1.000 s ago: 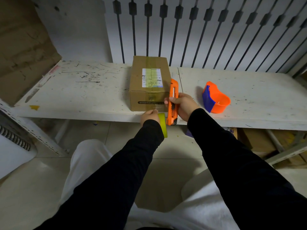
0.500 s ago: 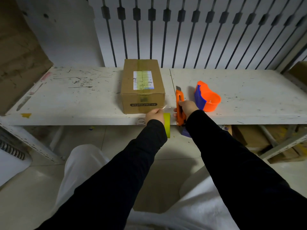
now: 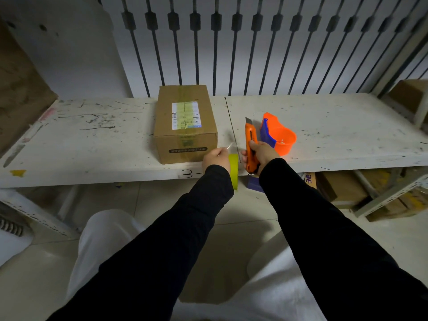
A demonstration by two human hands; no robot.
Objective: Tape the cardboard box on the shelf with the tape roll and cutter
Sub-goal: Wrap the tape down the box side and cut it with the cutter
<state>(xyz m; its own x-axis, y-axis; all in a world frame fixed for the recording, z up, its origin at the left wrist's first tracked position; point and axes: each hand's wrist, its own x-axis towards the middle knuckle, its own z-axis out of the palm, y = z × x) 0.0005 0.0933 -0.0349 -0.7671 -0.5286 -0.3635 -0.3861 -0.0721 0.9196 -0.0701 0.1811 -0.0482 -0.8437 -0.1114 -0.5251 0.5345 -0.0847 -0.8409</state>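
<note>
A brown cardboard box [image 3: 185, 122] with a white label and tape along its top stands on the white shelf [image 3: 92, 144]. My left hand [image 3: 216, 158] grips a yellow tape roll [image 3: 234, 170] at the shelf's front edge, just right of the box's front corner. A thin clear strip of tape shows above the roll. My right hand [image 3: 261, 154] holds an orange utility cutter [image 3: 250, 144], blade out and pointing away from me, right of the roll.
An orange and blue tape dispenser [image 3: 276, 134] lies on the shelf just right of the cutter. Cardboard boxes [image 3: 347, 188] sit under the shelf at the right. A large cardboard sheet [image 3: 20, 89] leans at the far left. Black bars line the wall behind.
My right hand has drawn the cutter away from the box's front right corner to the right, beside the dispenser. My left hand with the roll has shifted slightly right.
</note>
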